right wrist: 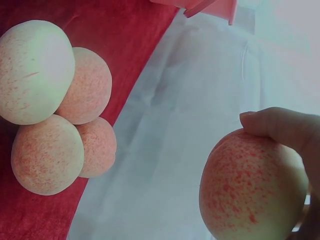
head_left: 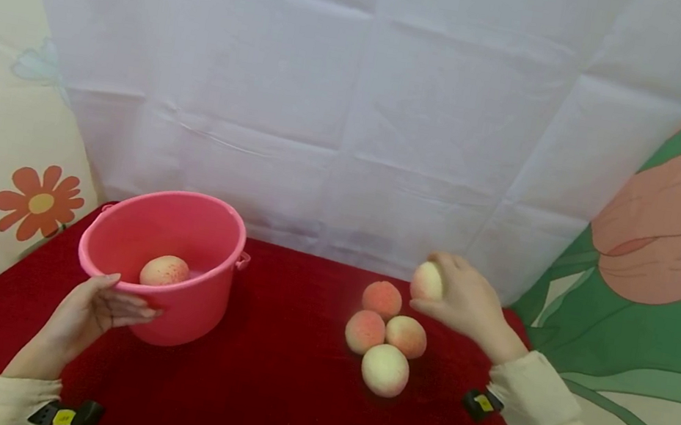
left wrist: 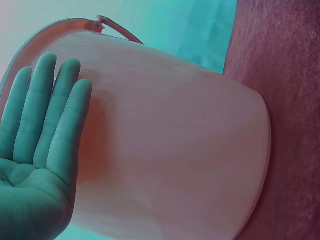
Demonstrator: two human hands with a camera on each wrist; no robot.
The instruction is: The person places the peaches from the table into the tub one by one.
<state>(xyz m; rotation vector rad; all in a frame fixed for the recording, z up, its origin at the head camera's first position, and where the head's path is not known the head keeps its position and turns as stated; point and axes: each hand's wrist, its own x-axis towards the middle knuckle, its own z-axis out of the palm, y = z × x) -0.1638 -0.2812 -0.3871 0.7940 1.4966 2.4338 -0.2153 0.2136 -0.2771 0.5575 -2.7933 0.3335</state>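
Observation:
A pink bucket (head_left: 185,307) stands at the left with one peach (head_left: 165,271) inside. In front of its near wall is my left hand (head_left: 97,311), fingers straight and thumb right at the rim; the left wrist view shows the palm facing the camera and the bucket wall behind the fingers. My right hand (head_left: 464,295) grips a pale yellow and pink peach (right wrist: 252,187) above the table's far right, with the thumb over its side. Below and left of that hand sit several peaches in a cluster, among them a pale one (head_left: 385,370) and a redder one (head_left: 382,299).
Dark red cloth (head_left: 274,380) covers the table. A creased white sheet (head_left: 346,94) hangs right behind its back edge. Flower-printed panels (head_left: 667,220) flank both sides. The bucket's handle joint (head_left: 243,261) sticks out on its right.

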